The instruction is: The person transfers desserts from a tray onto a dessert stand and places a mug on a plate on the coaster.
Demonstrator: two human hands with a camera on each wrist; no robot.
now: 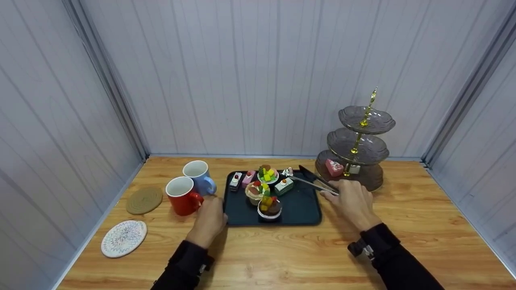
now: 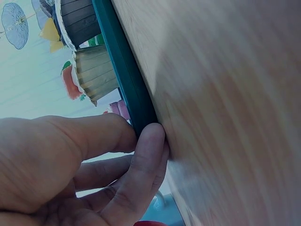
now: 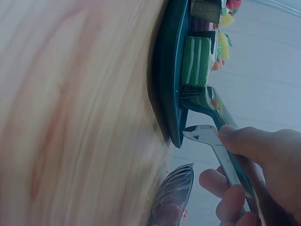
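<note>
My left hand (image 1: 209, 217) pinches the left rim of a dark green tray (image 1: 302, 211) between thumb and fingers. Across the tray's right edge, my right hand (image 1: 354, 203) holds serving tongs (image 1: 315, 185), whose two arms are spread apart. Their tips reach close to a small white-topped cake (image 1: 288, 172) and a green layered cake slice (image 1: 284, 187). Farther left on the tray are a pink cake slice (image 1: 248, 178), a dark-and-white cake slice (image 1: 236, 182), a fruit cup (image 1: 268, 174), a fruit tart (image 1: 254, 193) and a chocolate fruit cupcake (image 1: 269, 209).
At the back right stands a three-tier stand (image 1: 358, 147); its bottom plate carries a pink cake slice (image 1: 334, 167) and a whitish piece (image 1: 354, 169). Left of the tray are a red mug (image 1: 181, 201), a blue mug (image 1: 197, 177), a tan coaster (image 1: 144, 200) and a white patterned coaster (image 1: 124, 238).
</note>
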